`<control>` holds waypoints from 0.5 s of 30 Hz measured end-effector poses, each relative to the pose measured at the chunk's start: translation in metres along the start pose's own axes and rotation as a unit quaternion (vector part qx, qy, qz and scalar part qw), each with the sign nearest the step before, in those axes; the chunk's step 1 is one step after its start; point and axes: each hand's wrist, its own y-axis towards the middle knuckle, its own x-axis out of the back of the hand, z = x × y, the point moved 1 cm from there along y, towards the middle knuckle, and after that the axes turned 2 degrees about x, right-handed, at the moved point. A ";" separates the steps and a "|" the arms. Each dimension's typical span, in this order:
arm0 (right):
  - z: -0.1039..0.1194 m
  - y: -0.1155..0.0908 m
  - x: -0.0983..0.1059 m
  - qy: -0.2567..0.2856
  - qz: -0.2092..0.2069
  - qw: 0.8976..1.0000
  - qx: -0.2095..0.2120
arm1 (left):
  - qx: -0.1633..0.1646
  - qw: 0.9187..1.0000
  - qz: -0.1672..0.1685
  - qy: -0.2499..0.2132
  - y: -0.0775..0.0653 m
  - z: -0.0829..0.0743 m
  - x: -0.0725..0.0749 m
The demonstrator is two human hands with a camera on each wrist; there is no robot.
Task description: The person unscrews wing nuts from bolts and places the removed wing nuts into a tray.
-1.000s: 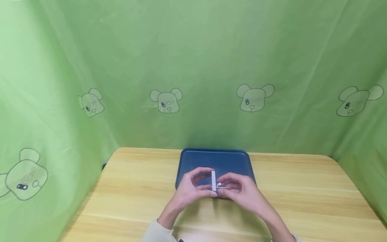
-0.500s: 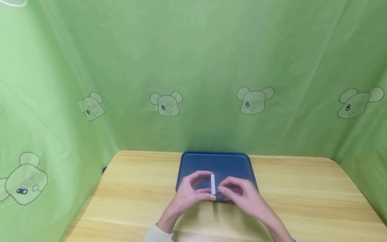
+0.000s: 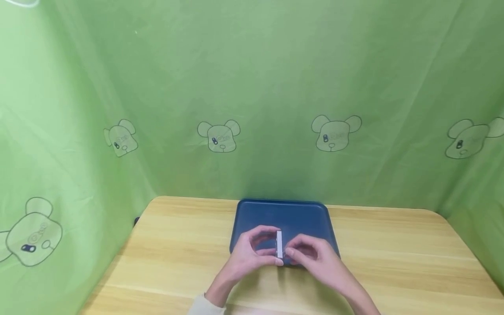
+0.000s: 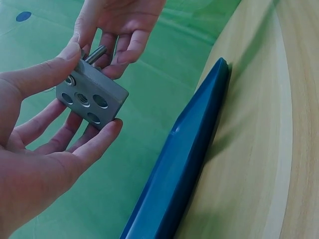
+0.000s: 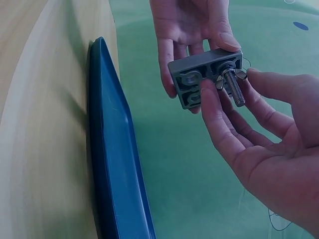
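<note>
My left hand (image 3: pixel 249 253) holds a grey block (image 4: pixel 89 94) by its edges, thumb on one side and fingers on the other. Several round holes show in the block's face in the left wrist view. Out of its other face sticks a threaded bolt (image 5: pixel 233 88) carrying a wing nut (image 5: pixel 221 81). The thumb and index finger of my right hand (image 5: pixel 271 124) are at the two wings, pinching the nut. From the head view, my right hand (image 3: pixel 315 256) covers most of the bolt and nut. Both hands are raised over the tray's near edge.
A blue tray (image 3: pixel 281 214) lies on the wooden table (image 3: pixel 189 236) below and beyond the hands. Green curtains (image 3: pixel 275 166) with bear-head drawings enclose the table at the back and sides.
A second ago the bolt and wing nut showed between the right fingers in the head view; those fingers have since closed over them. The left hand keeps its hold on the block.
</note>
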 end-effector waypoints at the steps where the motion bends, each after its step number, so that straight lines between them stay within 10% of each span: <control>1: 0.000 0.000 0.000 -0.002 -0.002 1.000 -0.001 | -0.001 1.000 0.000 -0.001 0.000 0.000 0.000; 15: -0.001 -0.003 0.002 -0.017 0.002 1.000 -0.012 | 0.001 1.000 0.007 -0.001 0.000 0.000 -0.003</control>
